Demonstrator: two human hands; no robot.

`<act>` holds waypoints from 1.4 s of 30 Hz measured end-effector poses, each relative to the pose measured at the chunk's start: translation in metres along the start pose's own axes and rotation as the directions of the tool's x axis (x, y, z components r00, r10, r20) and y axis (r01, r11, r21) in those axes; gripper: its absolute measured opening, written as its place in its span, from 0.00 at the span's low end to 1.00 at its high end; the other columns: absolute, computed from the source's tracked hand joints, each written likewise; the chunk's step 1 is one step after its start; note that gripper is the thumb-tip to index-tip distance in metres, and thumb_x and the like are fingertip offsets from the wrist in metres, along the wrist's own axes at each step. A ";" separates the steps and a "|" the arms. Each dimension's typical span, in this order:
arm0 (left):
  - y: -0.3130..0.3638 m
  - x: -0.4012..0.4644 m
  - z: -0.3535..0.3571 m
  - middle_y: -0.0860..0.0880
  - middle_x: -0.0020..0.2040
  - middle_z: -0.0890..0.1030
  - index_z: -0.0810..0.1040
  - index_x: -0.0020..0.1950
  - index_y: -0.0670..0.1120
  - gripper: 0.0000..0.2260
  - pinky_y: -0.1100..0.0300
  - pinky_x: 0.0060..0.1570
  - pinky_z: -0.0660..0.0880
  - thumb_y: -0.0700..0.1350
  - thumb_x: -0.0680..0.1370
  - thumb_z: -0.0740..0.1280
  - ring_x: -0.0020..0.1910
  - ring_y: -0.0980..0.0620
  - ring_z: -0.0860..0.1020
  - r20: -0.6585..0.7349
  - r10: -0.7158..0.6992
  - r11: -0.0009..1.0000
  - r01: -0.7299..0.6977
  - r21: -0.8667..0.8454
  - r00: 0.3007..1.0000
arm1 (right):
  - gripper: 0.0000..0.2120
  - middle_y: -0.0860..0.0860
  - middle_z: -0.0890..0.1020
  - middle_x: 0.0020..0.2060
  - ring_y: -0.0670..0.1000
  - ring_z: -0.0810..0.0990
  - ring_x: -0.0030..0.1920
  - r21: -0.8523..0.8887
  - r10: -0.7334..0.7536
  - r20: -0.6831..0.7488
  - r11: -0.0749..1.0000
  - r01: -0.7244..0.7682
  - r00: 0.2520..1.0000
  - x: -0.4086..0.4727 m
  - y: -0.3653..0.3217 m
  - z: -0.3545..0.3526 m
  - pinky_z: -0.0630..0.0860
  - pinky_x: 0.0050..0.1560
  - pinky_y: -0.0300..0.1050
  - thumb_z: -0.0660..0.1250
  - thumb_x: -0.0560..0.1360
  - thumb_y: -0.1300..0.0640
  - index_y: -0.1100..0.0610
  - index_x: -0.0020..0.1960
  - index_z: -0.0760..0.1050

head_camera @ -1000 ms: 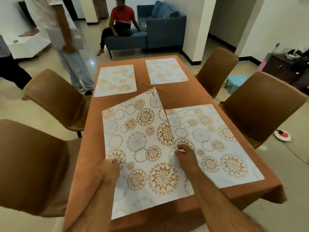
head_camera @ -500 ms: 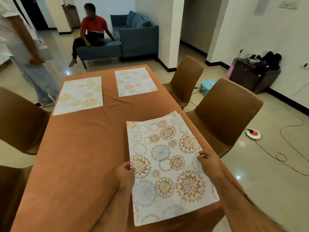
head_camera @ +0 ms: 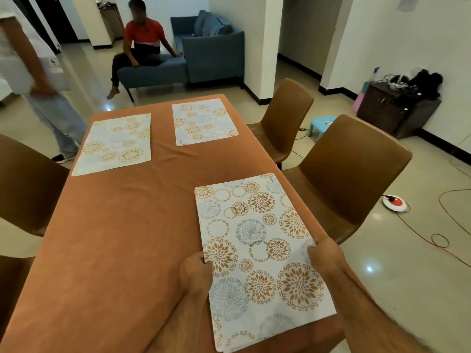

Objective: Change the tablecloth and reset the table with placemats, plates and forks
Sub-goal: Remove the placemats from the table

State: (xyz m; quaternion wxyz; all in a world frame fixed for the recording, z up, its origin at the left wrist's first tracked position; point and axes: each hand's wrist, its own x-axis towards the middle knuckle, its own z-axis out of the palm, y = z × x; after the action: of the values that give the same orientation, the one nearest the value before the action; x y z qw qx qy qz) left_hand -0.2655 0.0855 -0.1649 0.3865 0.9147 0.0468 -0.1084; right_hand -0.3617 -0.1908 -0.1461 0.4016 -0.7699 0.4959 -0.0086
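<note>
Fingers [head_camera: 312,250] on near placemat [head_camera: 257,250], 2 brown chairs [head_camera: 351,174] alongside.

The placemat [head_camera: 257,253] that sat crooked on the left a second ago is now stacked square over the right-hand one. Both hands slid to its side edges: left hand [head_camera: 195,273], right hand [head_camera: 325,256].
</note>
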 end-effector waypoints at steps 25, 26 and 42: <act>0.001 -0.017 0.005 0.52 0.43 0.83 0.78 0.45 0.51 0.16 0.54 0.40 0.80 0.30 0.76 0.59 0.42 0.49 0.82 0.123 -0.047 0.958 0.080 -0.276 0.991 | 0.05 0.51 0.79 0.42 0.52 0.80 0.38 0.038 0.119 0.074 0.992 -0.122 0.990 -0.005 0.002 -0.012 0.76 0.34 0.42 0.66 0.79 0.56 0.57 0.52 0.74; 0.003 -0.020 0.004 0.52 0.43 0.84 0.79 0.47 0.50 0.17 0.55 0.39 0.79 0.29 0.76 0.58 0.43 0.49 0.83 0.118 -0.041 0.952 0.074 -0.297 0.992 | 0.04 0.51 0.79 0.41 0.52 0.81 0.38 0.065 0.113 0.083 0.991 -0.119 0.990 -0.009 0.002 -0.013 0.75 0.32 0.42 0.66 0.79 0.56 0.56 0.51 0.74; 0.010 -0.054 -0.072 0.51 0.50 0.81 0.71 0.65 0.49 0.19 0.48 0.49 0.82 0.33 0.78 0.58 0.49 0.50 0.81 0.083 -0.043 0.888 0.076 -0.453 0.996 | 0.03 0.49 0.81 0.44 0.53 0.82 0.42 0.291 -0.049 0.026 0.956 0.039 0.998 -0.097 -0.015 -0.015 0.82 0.48 0.51 0.66 0.79 0.57 0.50 0.51 0.74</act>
State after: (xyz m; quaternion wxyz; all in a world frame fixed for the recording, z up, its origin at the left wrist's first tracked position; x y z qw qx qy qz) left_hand -0.3046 0.1303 -0.0961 0.5882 0.7922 0.0853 -0.1385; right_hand -0.4054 -0.1225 -0.0893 0.5181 -0.7135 0.4653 -0.0774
